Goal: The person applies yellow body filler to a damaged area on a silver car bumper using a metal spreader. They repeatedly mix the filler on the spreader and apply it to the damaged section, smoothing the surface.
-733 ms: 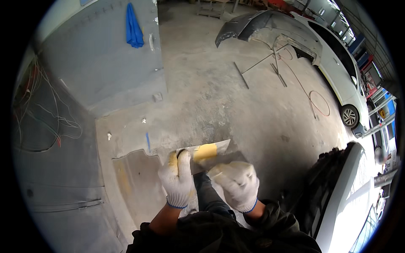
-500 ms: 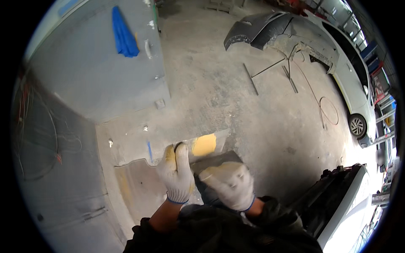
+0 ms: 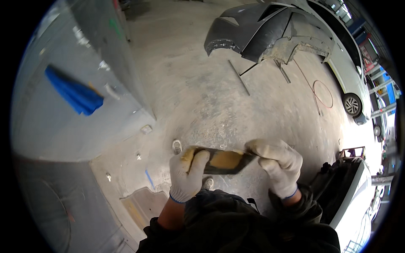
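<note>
Both hands gloved in white knit, held up in front of the torso over the concrete floor [image 3: 219, 97]. Left hand [image 3: 187, 175] is clamped on the left end of a dark flat spreader blade [image 3: 223, 162], fingers curled over its top edge, thumb behind. Right hand [image 3: 278, 164] pinches the blade's right end, fingers closed tight on it. Blade sits roughly level btwn the two hands, w/ a patch of yellowish filler [image 3: 225, 159] smeared across its middle; some yellow also on the left glove near the thumb. Beyond the hands, far side of the floor: a dark detached bumper [image 3: 261, 33] on the ground, a white car [image 3: 350, 84] to the right. Left of view: a large grey panel [image 3: 63, 126] w/ a blue cloth [image 3: 74, 95] lying on it. Another car's white body edge [image 3: 354, 198] just beside the right forearm.
</note>
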